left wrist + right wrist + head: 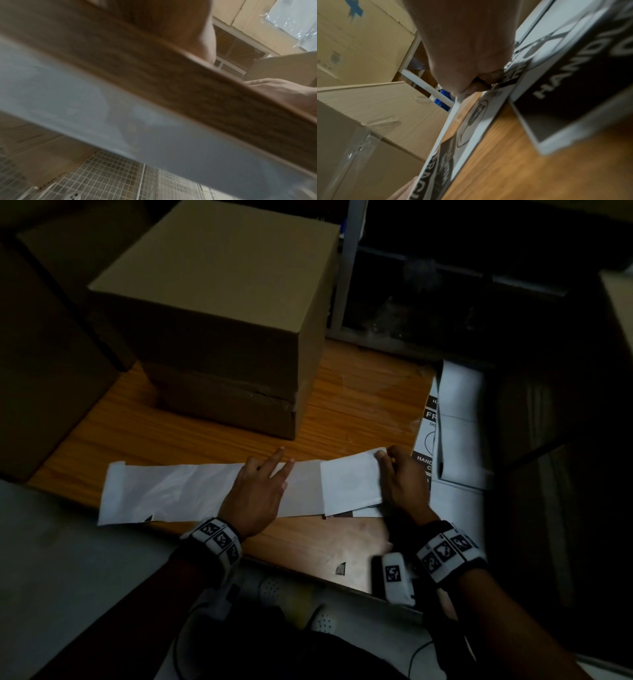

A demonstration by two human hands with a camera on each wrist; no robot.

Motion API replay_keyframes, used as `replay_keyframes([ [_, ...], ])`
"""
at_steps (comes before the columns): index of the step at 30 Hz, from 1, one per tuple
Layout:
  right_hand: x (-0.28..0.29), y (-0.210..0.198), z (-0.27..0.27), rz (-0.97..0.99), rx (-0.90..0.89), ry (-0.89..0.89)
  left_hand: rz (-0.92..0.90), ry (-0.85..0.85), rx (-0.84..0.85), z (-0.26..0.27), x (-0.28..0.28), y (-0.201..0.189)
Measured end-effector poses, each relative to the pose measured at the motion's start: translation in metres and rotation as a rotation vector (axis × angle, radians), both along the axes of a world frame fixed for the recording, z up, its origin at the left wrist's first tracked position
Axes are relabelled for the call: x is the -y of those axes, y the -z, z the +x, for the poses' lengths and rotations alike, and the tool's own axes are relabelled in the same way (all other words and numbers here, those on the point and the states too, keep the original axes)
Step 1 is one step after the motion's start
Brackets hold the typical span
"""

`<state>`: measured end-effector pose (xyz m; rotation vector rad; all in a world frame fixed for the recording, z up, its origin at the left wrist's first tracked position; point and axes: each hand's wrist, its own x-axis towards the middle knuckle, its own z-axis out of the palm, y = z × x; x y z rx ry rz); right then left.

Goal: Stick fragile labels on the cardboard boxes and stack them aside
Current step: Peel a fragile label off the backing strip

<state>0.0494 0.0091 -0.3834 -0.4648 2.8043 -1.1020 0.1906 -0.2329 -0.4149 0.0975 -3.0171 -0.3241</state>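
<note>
A closed cardboard box (pixel 219 313) stands on another box on the wooden table (pixel 359 405). In front of it lies a long white backing strip (pixel 171 491). My left hand (pixel 274 470) presses flat on the strip with straight, spread fingers. My right hand (pixel 385 455) pinches the far corner of a white label (pixel 349 484) at the strip's right end. In the right wrist view my right hand (pixel 477 83) holds the label (pixel 471 128) by its edge, black FRAGILE print facing down. The box (pixel 385 108) is to its left.
More fragile labels and white sheets (pixel 459 419) lie at the table's right end, close to my right hand. Larger cardboard boxes (pixel 51 354) stand at the left. A white metal rack frame (pixel 349 268) rises behind the box. The table's near edge (pixel 171 81) runs below my wrists.
</note>
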Motion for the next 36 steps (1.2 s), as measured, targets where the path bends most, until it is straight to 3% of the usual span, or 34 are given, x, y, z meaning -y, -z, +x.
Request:
replay_keyframes([
  [36, -0.034, 0.016, -0.008, -0.015, -0.013, 0.091, 0.006, 0.031, 0.113, 0.002, -0.001, -0.011],
])
